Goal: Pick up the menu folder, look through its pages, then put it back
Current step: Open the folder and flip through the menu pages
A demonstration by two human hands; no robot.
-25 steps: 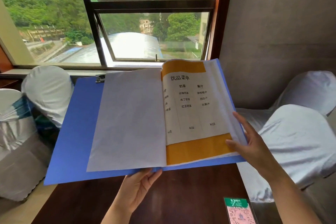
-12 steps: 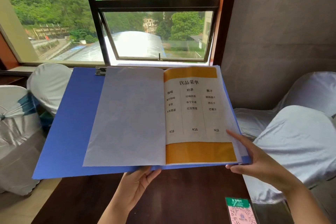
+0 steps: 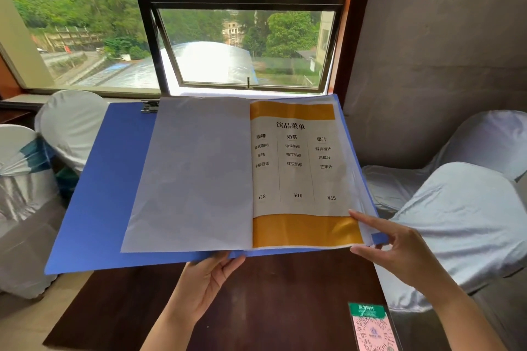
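1. The menu folder (image 3: pixel 94 193), a blue one, is held open in the air above the dark wooden counter (image 3: pixel 285 293), its far edge toward the window (image 3: pixel 242 37).
2. The left hand (image 3: pixel 205 285) supports the folder from below at the near edge, about under the spine; its palm faces up, the fingers spread flat and partly hidden beneath the cover.
3. The right hand (image 3: pixel 399 248) is at the folder's near right corner, with thumb and forefinger closed narrowly on the lower corner of the right-hand page stack.
4. On the folder's right half lies a printed page (image 3: pixel 296 174) with orange bands at top and bottom, three columns of Chinese text and prices of ¥18, ¥16 and ¥15.
5. On the folder's left half lies a blank pale sheet (image 3: pixel 194 179), which leaves a wide strip of blue cover bare further left.
6. A metal clip (image 3: pixel 149 107) sits at the folder's far edge, just left of the blank sheet.
7. White-covered chairs (image 3: pixel 71 125) stand left of the folder, and more covered chairs (image 3: pixel 462 216) to its right.
8. A pink and green QR card (image 3: pixel 373 328) lies on the counter, nearer than the folder's right corner.
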